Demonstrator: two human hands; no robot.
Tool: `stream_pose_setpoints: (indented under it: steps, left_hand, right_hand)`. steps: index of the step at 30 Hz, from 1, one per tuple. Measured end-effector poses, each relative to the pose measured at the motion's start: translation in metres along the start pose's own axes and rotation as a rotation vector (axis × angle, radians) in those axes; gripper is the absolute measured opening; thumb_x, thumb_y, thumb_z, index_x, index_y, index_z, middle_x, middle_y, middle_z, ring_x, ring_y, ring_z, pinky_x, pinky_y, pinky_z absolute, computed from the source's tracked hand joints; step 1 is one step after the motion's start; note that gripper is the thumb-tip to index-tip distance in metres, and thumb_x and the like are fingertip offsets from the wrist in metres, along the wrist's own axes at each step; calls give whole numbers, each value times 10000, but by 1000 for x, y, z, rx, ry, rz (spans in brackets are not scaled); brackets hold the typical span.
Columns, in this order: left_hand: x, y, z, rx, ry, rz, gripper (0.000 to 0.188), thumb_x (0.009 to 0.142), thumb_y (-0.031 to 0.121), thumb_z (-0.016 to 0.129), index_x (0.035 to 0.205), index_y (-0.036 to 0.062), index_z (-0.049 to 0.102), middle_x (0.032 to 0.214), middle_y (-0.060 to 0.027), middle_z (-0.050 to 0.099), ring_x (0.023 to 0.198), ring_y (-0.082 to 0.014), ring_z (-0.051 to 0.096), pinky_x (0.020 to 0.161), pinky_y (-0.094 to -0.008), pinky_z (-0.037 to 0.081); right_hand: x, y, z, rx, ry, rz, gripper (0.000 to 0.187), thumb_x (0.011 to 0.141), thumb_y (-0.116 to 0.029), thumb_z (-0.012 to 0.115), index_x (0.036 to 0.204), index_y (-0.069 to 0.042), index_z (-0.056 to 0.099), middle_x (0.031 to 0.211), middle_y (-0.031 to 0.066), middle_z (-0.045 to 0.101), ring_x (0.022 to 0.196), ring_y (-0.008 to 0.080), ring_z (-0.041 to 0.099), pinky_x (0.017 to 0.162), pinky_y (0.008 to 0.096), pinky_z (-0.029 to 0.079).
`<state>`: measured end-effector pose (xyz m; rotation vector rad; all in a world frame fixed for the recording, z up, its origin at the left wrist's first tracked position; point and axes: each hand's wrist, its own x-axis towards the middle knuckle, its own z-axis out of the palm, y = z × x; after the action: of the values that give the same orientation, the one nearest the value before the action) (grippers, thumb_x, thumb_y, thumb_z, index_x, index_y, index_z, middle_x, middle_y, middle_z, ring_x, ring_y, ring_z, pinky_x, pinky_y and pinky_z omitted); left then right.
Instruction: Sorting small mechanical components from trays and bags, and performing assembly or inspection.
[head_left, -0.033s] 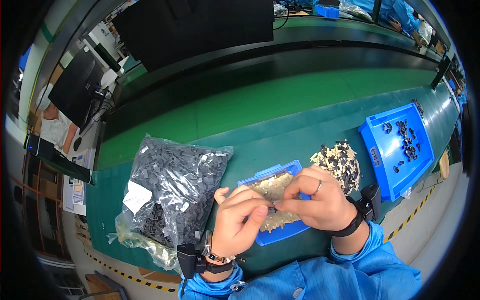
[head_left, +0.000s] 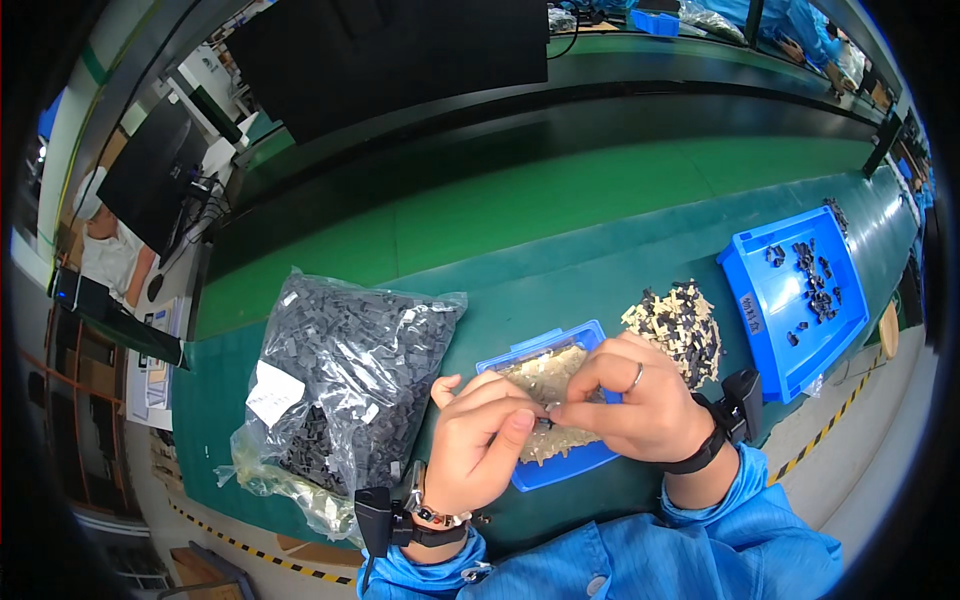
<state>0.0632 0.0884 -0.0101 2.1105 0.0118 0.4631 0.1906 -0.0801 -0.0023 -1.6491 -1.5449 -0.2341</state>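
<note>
My left hand (head_left: 472, 445) and my right hand (head_left: 637, 400) meet fingertip to fingertip over a blue tray (head_left: 570, 468). Pinched in my left fingers is a small dark plastic part (head_left: 545, 422), mostly hidden by the fingertips. The thumb and forefinger of my right hand are also closed in a pinch right beside it; what they grip is too small to make out. Beneath both hands, many small cream-coloured plastic parts (head_left: 545, 372) fill the tray. A ring shows on a right finger, and both wrists carry black strapped devices.
Left of the tray lies a big clear bag (head_left: 350, 370) of dark grey parts with a white label. A pile of mixed cream and black pieces (head_left: 678, 330) sits on the green table (head_left: 520, 300). Far right stands a blue bin (head_left: 780, 345) with black parts. A person (head_left: 115, 250) sits at left.
</note>
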Motion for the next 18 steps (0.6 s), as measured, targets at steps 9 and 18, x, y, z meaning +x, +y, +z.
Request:
stream_pose_setpoints:
  steps: [9,18]
  left_hand:
    - [-3,-1,3,-116,60,-40,97,832,84,680,741,86,647,747,22,615,747,-134,564,866,-356,250]
    - [-1,3,7,241,130,108,79,779,113,712,725,138,661,729,42,590,761,-139,564,903,-403,213]
  right_hand:
    - [0,-3,3,39,45,25,233,648,-25,723,867,-105,719,802,1,611,700,199,581,608,326,427]
    - [2,-6,8,148,49,141,137,676,-42,756,788,-69,681,759,54,622,668,253,595,601,355,454]
